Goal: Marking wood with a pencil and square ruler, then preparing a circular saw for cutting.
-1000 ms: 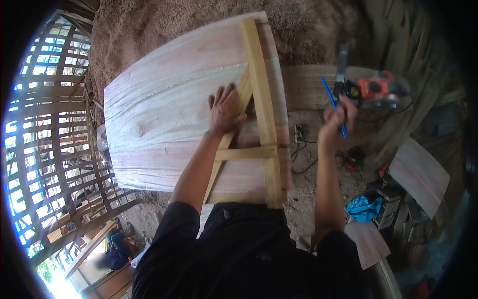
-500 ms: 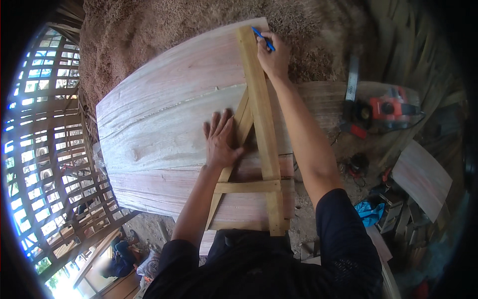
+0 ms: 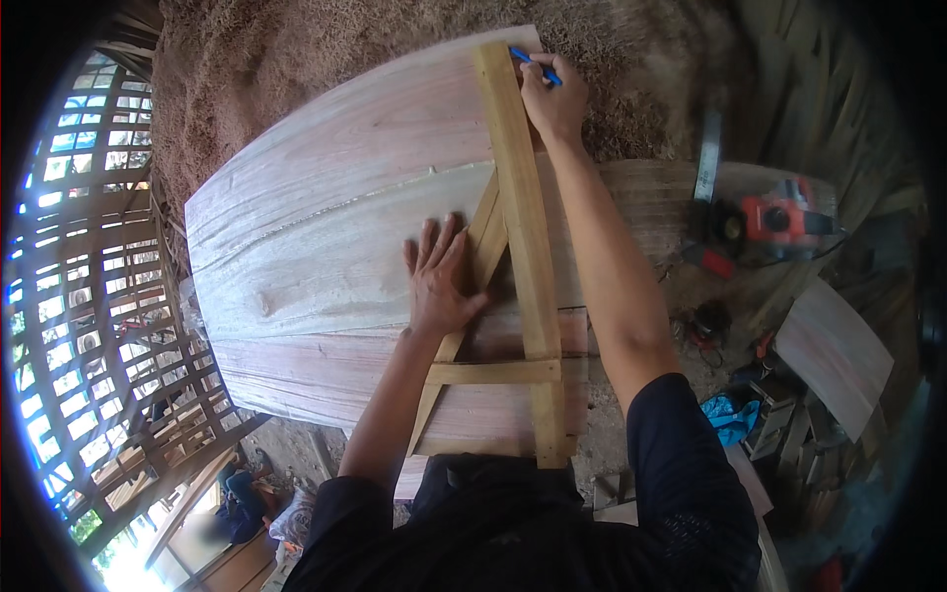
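Over the upper right end of a pale panel of joined boards (image 3: 306, 237), the right hand (image 3: 554, 104) pinches a blue pen (image 3: 520, 54) between thumb and fingers; part of the barrel is hidden behind the digits. The pen's end lies just beside the right edge of a wooden triangular frame (image 3: 530, 237), near its top; whether it touches the wood cannot be told. The frame lies flat on the panel, its long rail running from the far edge towards the wearer, with a diagonal brace and a short crosspiece. The left hand (image 3: 437, 286) is spread, fingers apart on the panel, palm and thumb covering part of the brace. The right forearm conceals a portion of the panel's right edge, and the wearer's dark clothing adjoins the near edge. To the right, a red and black power tool (image 3: 779, 219) is blurred, its exact type indeterminate; a metal ruler (image 3: 708, 163) stands out beside it. A bright blue bag (image 3: 730, 419) is partly obscured by the sleeve. At lower left, a second person (image 3: 240, 508) is small and indistinct near the dark rim.
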`<state>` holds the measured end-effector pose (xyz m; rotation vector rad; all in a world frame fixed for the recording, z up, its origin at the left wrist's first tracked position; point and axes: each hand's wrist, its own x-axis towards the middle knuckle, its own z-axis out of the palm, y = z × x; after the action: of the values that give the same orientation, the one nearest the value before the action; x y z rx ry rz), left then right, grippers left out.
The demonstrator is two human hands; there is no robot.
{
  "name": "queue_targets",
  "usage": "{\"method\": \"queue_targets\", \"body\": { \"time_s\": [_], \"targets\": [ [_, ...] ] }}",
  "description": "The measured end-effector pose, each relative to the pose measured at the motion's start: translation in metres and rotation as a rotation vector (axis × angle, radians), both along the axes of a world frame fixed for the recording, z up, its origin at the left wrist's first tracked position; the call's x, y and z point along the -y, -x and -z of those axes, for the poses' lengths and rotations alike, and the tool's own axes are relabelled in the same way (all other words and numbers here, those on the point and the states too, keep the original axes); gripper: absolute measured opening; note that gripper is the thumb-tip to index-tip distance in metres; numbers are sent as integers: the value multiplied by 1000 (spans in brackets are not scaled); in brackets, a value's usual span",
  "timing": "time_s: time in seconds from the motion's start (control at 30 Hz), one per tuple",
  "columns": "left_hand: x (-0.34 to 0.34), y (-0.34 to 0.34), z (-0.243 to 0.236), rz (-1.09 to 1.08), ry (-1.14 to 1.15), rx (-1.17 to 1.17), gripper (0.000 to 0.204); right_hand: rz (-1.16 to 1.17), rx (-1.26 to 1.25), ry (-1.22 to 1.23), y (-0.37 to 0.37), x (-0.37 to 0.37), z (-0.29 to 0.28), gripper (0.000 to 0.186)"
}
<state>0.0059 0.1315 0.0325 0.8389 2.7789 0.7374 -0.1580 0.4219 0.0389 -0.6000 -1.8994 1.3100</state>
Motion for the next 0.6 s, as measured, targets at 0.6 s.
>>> {"method": "queue_targets", "body": {
  "time_s": [0.6],
  "targets": [
    [6,3,14,38,-50,-57,109,-358,325,-322,-67,-33,-42,20]
  ]
}}
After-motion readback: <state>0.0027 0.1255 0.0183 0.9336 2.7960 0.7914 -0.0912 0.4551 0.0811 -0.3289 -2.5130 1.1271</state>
